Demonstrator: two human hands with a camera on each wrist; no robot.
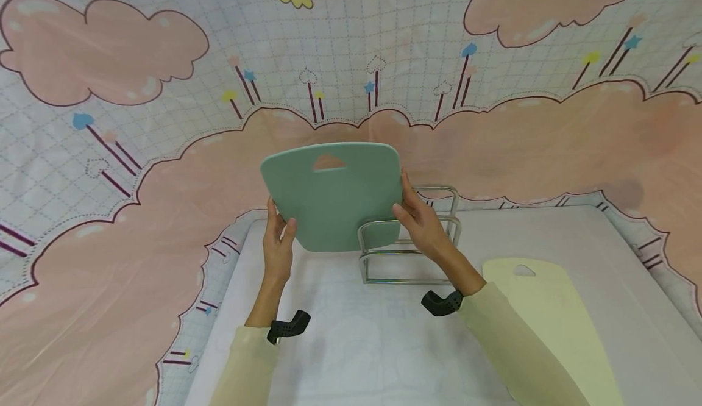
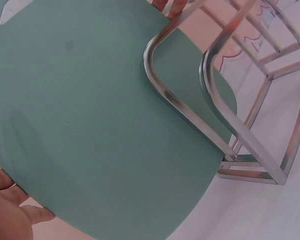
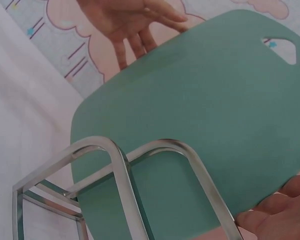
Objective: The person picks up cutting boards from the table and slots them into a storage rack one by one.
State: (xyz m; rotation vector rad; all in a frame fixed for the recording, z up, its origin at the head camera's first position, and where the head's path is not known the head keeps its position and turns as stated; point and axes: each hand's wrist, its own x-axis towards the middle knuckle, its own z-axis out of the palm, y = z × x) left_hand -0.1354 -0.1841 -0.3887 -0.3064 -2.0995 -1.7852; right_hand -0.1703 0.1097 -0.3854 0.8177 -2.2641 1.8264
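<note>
A green cutting board with a triangular handle hole near its top stands nearly upright between my two hands. My left hand grips its lower left edge, thumb in front and fingers behind. On the opposite edge my right hand holds it, with the thumb on the front face. The board's lower right corner sits between the hoops of a silver metal rack. In the left wrist view, a rack hoop crosses in front of the board. The right wrist view shows the board's face behind two hoops.
A cream cutting board with a similar hole lies flat on the white table, right of the rack and partly under the right sleeve. Behind the table hangs a patterned cloth with clouds. A black wrist device is on each arm.
</note>
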